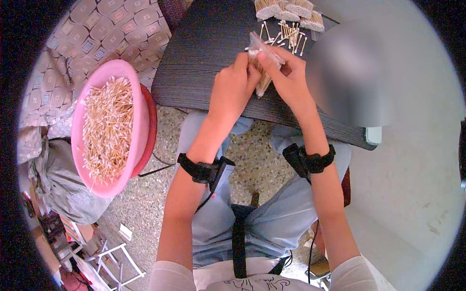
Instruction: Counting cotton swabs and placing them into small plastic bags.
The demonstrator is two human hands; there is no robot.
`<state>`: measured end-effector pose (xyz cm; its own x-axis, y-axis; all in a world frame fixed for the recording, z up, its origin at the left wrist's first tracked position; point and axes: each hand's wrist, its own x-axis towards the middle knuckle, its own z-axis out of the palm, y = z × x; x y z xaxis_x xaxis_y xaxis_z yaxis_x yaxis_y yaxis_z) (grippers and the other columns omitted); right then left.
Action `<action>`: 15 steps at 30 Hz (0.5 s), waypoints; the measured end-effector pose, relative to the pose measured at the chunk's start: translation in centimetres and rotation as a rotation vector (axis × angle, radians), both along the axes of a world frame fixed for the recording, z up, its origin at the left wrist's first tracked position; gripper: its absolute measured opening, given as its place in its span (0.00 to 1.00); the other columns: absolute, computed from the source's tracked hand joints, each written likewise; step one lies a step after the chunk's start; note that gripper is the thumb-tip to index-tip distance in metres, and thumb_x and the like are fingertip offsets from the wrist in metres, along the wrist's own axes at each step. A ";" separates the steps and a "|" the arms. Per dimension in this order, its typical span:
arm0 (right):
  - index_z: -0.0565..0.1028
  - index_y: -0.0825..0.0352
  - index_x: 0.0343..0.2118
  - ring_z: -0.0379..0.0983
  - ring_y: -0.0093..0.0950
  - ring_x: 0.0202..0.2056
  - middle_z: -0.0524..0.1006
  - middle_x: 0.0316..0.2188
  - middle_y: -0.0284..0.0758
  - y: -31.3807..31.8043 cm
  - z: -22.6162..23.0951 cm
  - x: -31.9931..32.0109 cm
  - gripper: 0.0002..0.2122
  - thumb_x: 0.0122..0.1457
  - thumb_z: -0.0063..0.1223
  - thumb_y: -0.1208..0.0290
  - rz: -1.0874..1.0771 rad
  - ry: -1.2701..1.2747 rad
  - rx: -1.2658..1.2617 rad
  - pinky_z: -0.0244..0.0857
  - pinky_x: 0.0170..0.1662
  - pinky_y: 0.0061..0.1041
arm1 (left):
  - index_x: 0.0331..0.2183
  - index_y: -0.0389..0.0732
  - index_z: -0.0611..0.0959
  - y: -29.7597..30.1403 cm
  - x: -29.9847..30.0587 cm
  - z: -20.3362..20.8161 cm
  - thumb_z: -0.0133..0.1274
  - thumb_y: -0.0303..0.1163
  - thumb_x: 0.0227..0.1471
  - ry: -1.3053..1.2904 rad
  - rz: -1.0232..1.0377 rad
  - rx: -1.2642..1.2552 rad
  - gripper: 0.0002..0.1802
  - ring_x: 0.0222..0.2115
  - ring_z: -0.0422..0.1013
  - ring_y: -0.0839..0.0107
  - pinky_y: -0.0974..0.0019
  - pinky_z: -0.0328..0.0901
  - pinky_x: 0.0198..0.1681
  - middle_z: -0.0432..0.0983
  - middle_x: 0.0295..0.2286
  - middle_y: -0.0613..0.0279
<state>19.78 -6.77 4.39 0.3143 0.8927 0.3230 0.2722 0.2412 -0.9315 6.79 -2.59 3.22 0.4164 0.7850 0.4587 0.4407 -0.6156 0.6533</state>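
Note:
Between my two hands, over the near part of a dark table, is a clear plastic bag of cotton swabs (262,85). My left hand (235,82) grips its left side, fingers closed around it. On the other side my right hand (288,72) pinches the bag near its top, the thumb lying across the plastic. The bag's upper edge sticks up above my fingers, and swab tips show at its lower end. Just beyond my hands, loose cotton swabs (291,35) lie scattered on the table. Several filled bags of swabs (286,9) are grouped behind them.
At my left stands a pink basin (141,121) heaped with loose swabs, on something red. Patterned fabric (116,29) lies beyond it, with a grey cloth (68,179) nearer. The dark table (194,63) has a curved near edge. A pale wall (412,160) rises at the right.

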 end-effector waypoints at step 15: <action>0.77 0.70 0.40 0.72 0.18 0.32 0.78 0.30 0.30 0.2 0.3 0.3 0.12 0.56 0.57 0.69 0.170 0.369 -0.008 0.66 0.38 0.18 | 0.45 0.34 0.76 0.2 -0.7 -0.4 0.45 0.37 0.61 -0.492 -0.271 -0.631 0.17 0.36 0.71 0.79 0.73 0.65 0.41 0.76 0.38 0.64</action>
<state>20.06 -6.53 4.66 0.2556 0.9440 0.2087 -0.1241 0.2461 -0.9613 6.12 -2.36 2.85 0.4949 0.8565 0.1462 -0.0942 -0.1144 0.9890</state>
